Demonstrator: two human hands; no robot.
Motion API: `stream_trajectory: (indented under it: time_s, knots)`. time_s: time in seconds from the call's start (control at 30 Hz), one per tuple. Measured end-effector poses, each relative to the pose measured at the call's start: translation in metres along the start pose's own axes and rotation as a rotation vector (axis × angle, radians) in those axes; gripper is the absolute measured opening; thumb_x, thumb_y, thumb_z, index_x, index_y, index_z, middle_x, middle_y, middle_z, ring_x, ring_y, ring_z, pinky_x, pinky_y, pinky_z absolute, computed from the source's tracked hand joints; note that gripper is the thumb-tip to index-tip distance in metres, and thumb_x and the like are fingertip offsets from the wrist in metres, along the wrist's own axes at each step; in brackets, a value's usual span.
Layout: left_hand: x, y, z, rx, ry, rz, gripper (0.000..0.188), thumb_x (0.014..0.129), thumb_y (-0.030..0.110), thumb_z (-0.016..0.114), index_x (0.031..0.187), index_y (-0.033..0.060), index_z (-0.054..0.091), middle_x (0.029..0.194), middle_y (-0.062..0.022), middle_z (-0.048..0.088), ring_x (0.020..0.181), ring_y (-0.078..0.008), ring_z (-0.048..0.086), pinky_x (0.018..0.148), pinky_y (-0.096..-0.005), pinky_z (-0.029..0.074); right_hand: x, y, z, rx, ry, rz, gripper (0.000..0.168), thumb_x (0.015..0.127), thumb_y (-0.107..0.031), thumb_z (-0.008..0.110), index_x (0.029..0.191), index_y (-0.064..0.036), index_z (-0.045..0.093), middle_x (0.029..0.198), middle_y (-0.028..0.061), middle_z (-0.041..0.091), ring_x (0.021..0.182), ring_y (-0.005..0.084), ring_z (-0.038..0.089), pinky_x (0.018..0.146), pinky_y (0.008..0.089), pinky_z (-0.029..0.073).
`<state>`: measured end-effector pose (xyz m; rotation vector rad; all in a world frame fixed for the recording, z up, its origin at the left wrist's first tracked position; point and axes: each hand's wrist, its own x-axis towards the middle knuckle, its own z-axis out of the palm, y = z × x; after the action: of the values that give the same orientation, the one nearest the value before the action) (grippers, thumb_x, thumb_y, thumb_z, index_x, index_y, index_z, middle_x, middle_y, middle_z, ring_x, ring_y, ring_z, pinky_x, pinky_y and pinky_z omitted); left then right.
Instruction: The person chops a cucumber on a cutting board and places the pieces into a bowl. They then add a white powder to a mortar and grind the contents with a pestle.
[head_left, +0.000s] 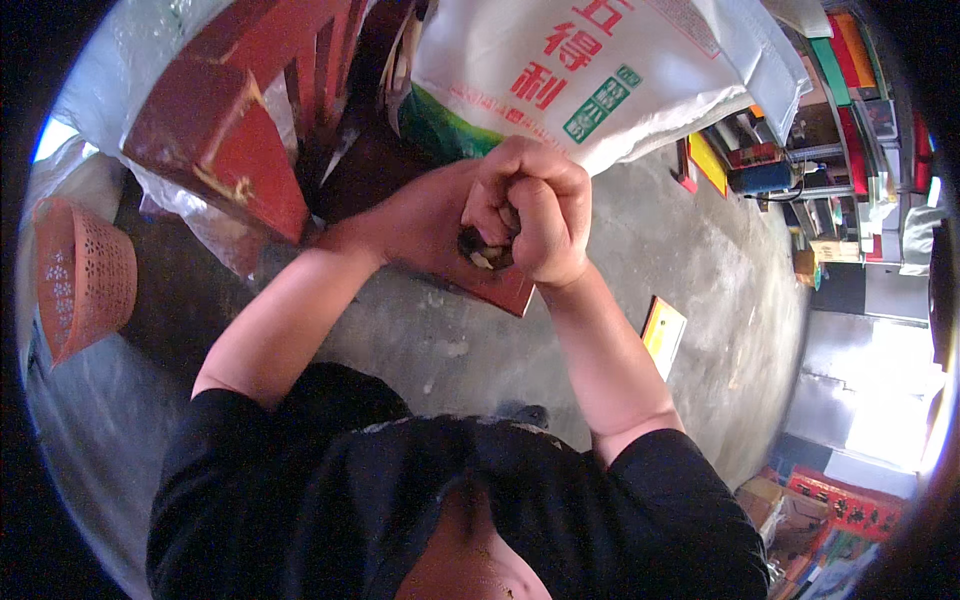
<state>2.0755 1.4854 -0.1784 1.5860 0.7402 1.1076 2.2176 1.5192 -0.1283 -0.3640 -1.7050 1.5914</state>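
In front of my chest my two hands meet. A small dark round object (484, 251) with pale bits at its edge shows between them; what it is exactly, I cannot tell. My right hand (544, 210) is curled into a fist over it, thumb and forefinger closed at its upper side. Beneath and to the left, my left hand (435, 206) cups it from the other side, with most of its fingers hidden behind the right fist. A dark red wooden board corner (514, 291) pokes out below the hands.
A large white woven sack (480, 67) with printed writing stands just beyond my hands. Red wooden furniture (217, 142) with a broken edge is at left, near a pink perforated plastic basket (105, 277). Packed shelves (825, 150) line the right; a yellow-and-white panel (664, 334) rests on the concrete floor (450, 360).
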Motion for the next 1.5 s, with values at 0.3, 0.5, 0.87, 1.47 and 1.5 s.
stream_trajectory:
  time_s: [0.3,0.5,0.87,1.47,1.5]
  knots:
    - [0.01,-0.001,-0.003,0.228,-0.001,0.067,0.052,0.058,0.02,0.082,0.102,0.0058,0.056,0.098,-0.0144,0.06,0.093,-0.0262,0.059,0.084,-0.0341,0.047,0.002,-0.011,0.01,0.001,0.069,-0.001,0.023,0.078,0.003,0.031,0.081,0.006,0.054,0.063,0.0119,0.056,0.046,0.0129,0.046,0.043,0.025,0.036]
    - [0.004,0.005,-0.01,0.187,-0.055,0.015,0.049,0.058,0.019,0.082,0.096,0.0045,0.055,0.093,-0.0081,0.059,0.09,-0.0141,0.054,0.08,-0.0307,0.047,0.013,-0.038,-0.001,0.006,0.093,-0.146,0.023,0.081,0.001,0.034,0.082,0.005,0.057,0.072,0.0102,0.057,0.054,0.0127,0.049,0.049,0.0249,0.039]
    - [0.007,0.012,-0.001,0.05,-0.038,0.0,0.05,0.059,0.023,0.082,0.097,0.0038,0.057,0.091,-0.0086,0.06,0.086,-0.0192,0.057,0.079,-0.0329,0.047,0.003,-0.01,0.005,0.048,0.048,0.037,0.021,0.086,0.001,0.034,0.084,0.004,0.055,0.068,0.0076,0.054,0.05,0.0113,0.046,0.045,0.0232,0.035]
    - [0.01,0.001,-0.006,0.164,-0.012,0.124,0.063,0.055,0.018,0.085,0.107,0.0037,0.054,0.102,-0.0101,0.059,0.099,-0.0187,0.055,0.089,-0.0333,0.045,0.005,-0.009,0.002,-0.056,0.052,0.045,0.025,0.082,0.0,0.032,0.083,0.003,0.057,0.063,0.0069,0.053,0.051,0.0119,0.048,0.045,0.0245,0.038]
    - [0.01,0.0,-0.005,0.199,0.016,0.178,0.064,0.054,0.018,0.085,0.108,0.0037,0.053,0.103,-0.0104,0.059,0.099,-0.0191,0.055,0.089,-0.033,0.045,0.005,-0.014,0.004,-0.006,0.112,0.091,0.025,0.081,0.0,0.033,0.082,0.003,0.058,0.062,0.0076,0.053,0.051,0.0125,0.049,0.045,0.0246,0.038]
